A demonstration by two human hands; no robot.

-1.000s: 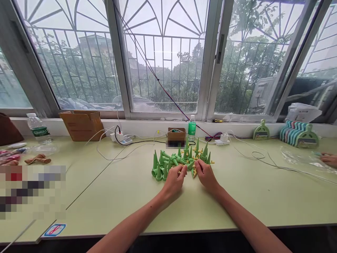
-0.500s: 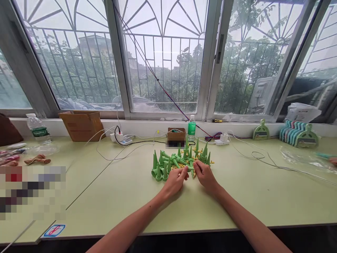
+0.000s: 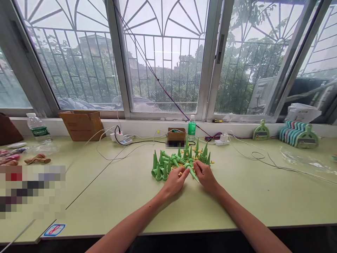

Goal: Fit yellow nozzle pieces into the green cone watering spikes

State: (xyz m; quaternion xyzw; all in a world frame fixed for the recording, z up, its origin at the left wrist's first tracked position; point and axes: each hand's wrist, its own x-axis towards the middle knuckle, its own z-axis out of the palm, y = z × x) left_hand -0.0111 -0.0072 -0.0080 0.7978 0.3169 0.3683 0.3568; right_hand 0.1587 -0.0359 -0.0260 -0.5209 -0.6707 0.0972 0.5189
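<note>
My left hand (image 3: 176,181) is closed around a green plastic watering spike (image 3: 191,172), whose pointed end slants down toward the right and the table. My right hand (image 3: 205,175) is beside the spike with its fingers curled together; whether anything sits between them is hidden. Just behind both hands lies a pile of similar green spikes (image 3: 165,170), some standing point up and others lying on their sides. Small yellow valve-like pieces (image 3: 212,162) are scattered among them, partly covered.
A small brown box (image 3: 176,133) and a green-labelled bottle (image 3: 192,128) stand behind the pile. White cables (image 3: 142,147) and power strips run along the sill. A larger cardboard box (image 3: 82,125) is at left; small dustpans (image 3: 298,135) stand at right.
The spike in my left hand has turned, its tip swinging downward toward me. My right hand stays almost in place. At the far right edge, another person's hand has withdrawn.
</note>
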